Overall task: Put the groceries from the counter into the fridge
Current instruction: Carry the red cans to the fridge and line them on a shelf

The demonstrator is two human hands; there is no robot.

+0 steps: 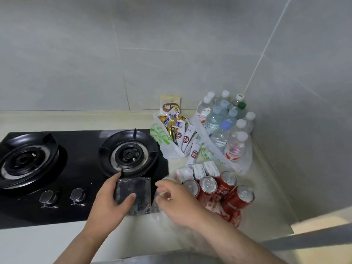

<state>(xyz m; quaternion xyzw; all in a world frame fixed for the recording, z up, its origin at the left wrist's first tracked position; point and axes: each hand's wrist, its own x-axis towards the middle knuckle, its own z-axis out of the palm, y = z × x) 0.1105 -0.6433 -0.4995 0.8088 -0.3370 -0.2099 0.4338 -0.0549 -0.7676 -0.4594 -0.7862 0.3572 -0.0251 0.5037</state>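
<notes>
Groceries (pixel 194 153) stand together on the right part of the pale tabletop (pixel 266 189), in the corner of the tiled wall (pixel 171 54). At the back, many water bottles (pixel 226 122) stand upright in a thin white bag with green print (pixel 240 164). To their left a second bag of the same kind (pixel 160 138) lies open, with snack packets (pixel 170 106) and long white sachets (pixel 187 139) coming out of it. Nearer to the person there are three small white cartons (pixel 202 170), and just in front of them four red cans (pixel 208 185) stand on a red printed bag (pixel 230 216).

A black gas stove (pixel 80 187) with two burners and two knobs (pixel 47 197) fills the left part. On its front right corner lies a flat clear plastic packet (pixel 141 197).

The left hand (pixel 112 202) has its grip on this packet: the thumb presses on the top and the index finger lies along the left edge. The right hand (pixel 177 202) is just beside the cans, its fingers loosely curled over some thin clear plastic; the view is blurred there, so I cannot tell if its grip has hold of anything.
</notes>
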